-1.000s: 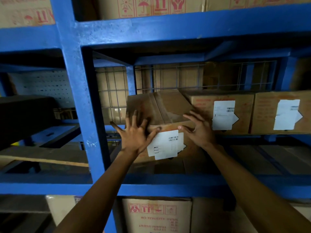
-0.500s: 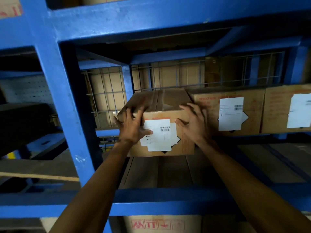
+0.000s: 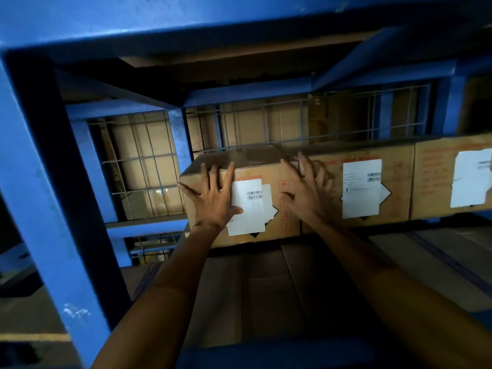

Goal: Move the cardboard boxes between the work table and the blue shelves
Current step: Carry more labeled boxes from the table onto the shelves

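Note:
A cardboard box [image 3: 277, 171] with a white barcode label stands deep on the blue shelf [image 3: 45, 198], its front facing me and level with the boxes to its right. My left hand [image 3: 213, 198] lies flat on the box's front left, fingers spread over the top edge. At the box's right front my right hand [image 3: 306, 193] is spread and blurred; I cannot tell whether it touches the box. Neither hand grips anything.
A second labelled box [image 3: 364, 187] and a third [image 3: 452, 177] stand to the right in the same row. Flat cardboard sheets [image 3: 266, 288] line the shelf floor in front. A wire grid [image 3: 149, 166] backs the shelf. A blue upright post stands at left.
The box has slid back into the shelf and squared up in line with its neighbours. Both hands followed it forward, and my view has moved closer.

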